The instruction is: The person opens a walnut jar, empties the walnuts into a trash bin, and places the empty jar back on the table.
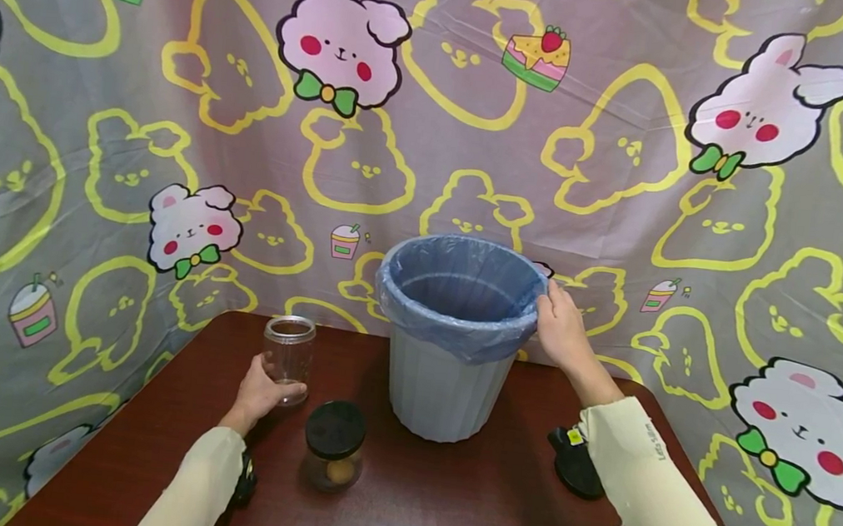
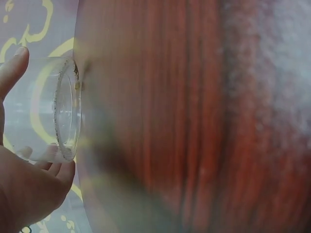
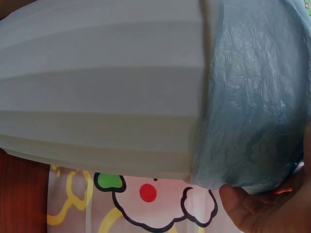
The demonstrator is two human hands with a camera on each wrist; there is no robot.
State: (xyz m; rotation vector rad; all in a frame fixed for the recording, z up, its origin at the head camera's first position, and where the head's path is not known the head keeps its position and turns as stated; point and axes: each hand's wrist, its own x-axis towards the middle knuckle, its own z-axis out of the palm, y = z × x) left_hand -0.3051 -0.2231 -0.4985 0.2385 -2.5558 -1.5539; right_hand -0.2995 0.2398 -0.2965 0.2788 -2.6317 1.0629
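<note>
Bin (image 1: 443, 394) is rocking grey, bag (image 1: 456, 331) is showing blue. Table (image 1: 438, 498) is looking reddish-brown. Cloth (image 1: 431, 151) is flaunting yellow cartoon outlines on grey.

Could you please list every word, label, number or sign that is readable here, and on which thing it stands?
"Let's Slim": right sleeve; small and sideways, so this reading is unsure.
Yellow label on the black object: too small to read.
Clear jar, lidded jar, bin: no writing that I can make out.
</note>
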